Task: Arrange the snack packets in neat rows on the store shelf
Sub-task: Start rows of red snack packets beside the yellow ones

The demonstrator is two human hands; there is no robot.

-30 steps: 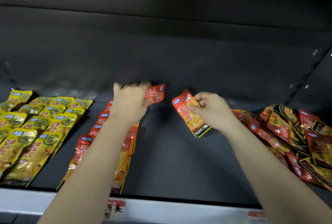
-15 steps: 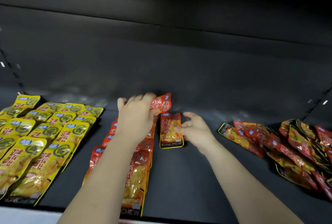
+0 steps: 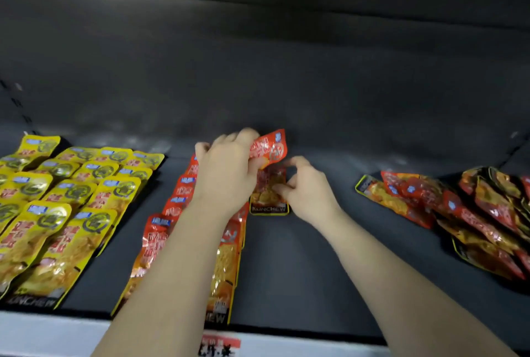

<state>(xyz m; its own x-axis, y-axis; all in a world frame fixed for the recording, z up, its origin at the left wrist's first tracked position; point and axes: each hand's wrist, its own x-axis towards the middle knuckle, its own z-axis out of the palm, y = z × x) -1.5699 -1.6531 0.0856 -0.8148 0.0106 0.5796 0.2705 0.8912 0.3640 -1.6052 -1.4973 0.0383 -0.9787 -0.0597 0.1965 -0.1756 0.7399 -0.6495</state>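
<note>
My left hand (image 3: 226,173), at frame centre, has its grip clamped on a raised packet (image 3: 271,147). My right hand (image 3: 308,193) has its grip pinched on the flat packet (image 3: 269,199), which lies on the shelf (image 3: 301,270) just below. Red rows (image 3: 177,213) lie left of it, yellow rows (image 3: 66,199) far left, and a loose pile (image 3: 473,213) at right.

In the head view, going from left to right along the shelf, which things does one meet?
Yellow packets → rows of red packets → left hand, gripping a raised red packet → flat red packet → right hand → loose pile of red packets.
</note>
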